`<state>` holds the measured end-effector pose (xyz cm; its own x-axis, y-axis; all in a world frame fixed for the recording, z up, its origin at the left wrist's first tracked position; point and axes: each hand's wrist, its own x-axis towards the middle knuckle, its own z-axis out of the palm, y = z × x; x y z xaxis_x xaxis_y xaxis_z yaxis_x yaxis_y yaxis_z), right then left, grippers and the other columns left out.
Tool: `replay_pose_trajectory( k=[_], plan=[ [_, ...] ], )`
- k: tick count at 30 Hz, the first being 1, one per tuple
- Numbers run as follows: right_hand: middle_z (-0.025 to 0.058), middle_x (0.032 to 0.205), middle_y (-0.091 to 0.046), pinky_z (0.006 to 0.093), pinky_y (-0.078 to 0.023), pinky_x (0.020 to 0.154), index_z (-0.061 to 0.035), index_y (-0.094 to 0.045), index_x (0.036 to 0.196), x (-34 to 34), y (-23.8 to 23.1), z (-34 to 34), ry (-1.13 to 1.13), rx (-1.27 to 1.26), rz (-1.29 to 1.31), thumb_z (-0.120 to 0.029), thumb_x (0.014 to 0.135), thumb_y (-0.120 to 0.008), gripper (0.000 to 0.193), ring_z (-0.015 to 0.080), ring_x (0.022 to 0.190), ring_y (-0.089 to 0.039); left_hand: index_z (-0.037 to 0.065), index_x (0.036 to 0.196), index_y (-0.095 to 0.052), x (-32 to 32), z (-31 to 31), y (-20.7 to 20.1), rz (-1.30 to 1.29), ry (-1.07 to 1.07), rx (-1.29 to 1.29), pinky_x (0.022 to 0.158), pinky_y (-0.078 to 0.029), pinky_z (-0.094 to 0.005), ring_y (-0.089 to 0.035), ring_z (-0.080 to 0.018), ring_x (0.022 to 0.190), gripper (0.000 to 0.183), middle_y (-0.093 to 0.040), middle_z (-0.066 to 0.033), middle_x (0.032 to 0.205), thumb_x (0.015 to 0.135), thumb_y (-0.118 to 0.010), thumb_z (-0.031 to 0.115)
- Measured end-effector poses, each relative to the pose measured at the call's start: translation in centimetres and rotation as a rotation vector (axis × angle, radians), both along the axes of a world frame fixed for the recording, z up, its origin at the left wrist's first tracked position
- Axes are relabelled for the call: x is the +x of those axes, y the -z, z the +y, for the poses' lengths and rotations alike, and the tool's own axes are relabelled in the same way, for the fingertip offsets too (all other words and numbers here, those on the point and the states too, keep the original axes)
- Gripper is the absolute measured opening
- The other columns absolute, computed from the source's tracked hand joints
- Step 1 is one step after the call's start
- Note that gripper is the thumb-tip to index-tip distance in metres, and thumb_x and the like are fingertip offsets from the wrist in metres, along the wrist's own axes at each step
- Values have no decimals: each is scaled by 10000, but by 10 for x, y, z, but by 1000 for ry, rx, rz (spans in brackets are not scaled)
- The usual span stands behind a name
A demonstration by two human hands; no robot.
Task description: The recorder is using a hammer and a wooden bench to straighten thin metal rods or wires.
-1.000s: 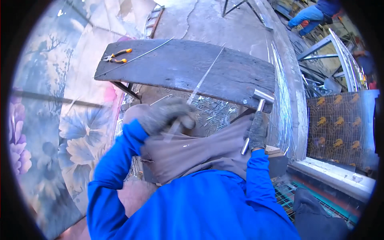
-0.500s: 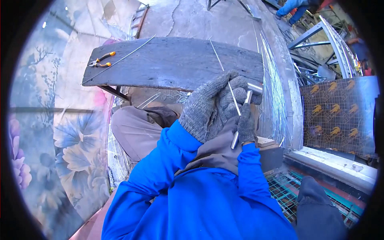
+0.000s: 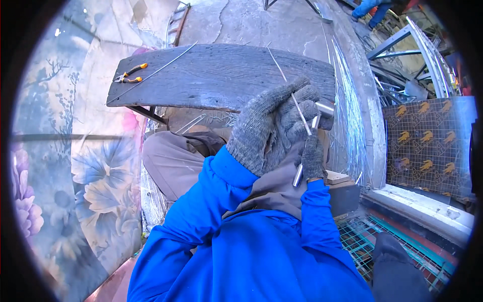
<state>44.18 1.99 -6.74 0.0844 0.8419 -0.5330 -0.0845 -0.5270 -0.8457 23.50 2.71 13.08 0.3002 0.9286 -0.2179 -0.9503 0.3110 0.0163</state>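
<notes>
Grey knitted gloves cover both hands. My left hand (image 3: 269,123) is raised over my lap, its thumb against a thin metal rod (image 3: 279,69) that runs across its fingers. The rod slants from over the bench down toward my right hand (image 3: 313,157). That hand is closed round the shiny metal handle (image 3: 298,176) of a T-shaped tool that looks like a hammer. Its cylindrical head (image 3: 324,109) points up beside the left fingertips. The rod's lower end meets the right-hand glove, and whether those fingers also pinch it cannot be seen.
A dark wooden bench (image 3: 216,75) stands ahead, bearing orange-handled pliers (image 3: 132,73) and another thin rod (image 3: 166,65). Many thin rods (image 3: 349,116) lie to the right. A patterned board (image 3: 427,146) and metal frame (image 3: 392,43) are farther right; a person (image 3: 372,10) is beyond. Floral sheeting hangs left.
My left fingers have loosened and straightened somewhat along the rod, with the thumb stretched farther forward. The right hand keeps its grip on the tool. The whole view has shifted slightly.
</notes>
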Motion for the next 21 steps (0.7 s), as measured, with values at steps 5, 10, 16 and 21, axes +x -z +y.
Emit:
replay_pose_trajectory(
  k=[5, 10, 16, 21],
  plan=[
    [4, 531, -427, 308, -345, 319, -119, -575, 1032, 4, 6, -1, -65, 182, -180, -522, 1000, -446, 425, 135, 360, -428, -29, 1297, -493, 4, -1, 6, -40, 84, 91, 629, -602, -285, -680, -176, 791, 362, -658, -102, 994, 1017, -477, 199],
    [10, 551, -438, 303, -362, 332, -107, -567, 1001, -6, -24, 0, -84, 137, -172, -526, 1005, -416, 446, 137, 367, -431, 14, 1230, -547, 0, -24, 67, 96, 234, 207, 571, -484, -218, -620, -106, 693, 329, -658, -54, 934, 1002, -542, 252],
    [7, 577, -451, 295, -374, 343, -114, -549, 959, -8, -35, 4, -33, -24, -159, -518, 1014, -387, 438, 116, 400, -445, 50, 1102, -587, -19, -59, 143, 1168, 434, 207, 561, -506, -248, -629, -104, 652, 274, -658, -47, 783, 1005, -541, 302],
    [3, 584, -444, 285, -374, 346, -120, -548, 952, -8, -35, 2, -16, -40, -140, -512, 1015, -390, 427, 110, 416, -444, 57, 1052, -584, -21, -70, 150, 1209, 529, 59, 527, -507, -256, -630, -115, 619, 241, -662, -42, 762, 1015, -525, 287]
  ],
)
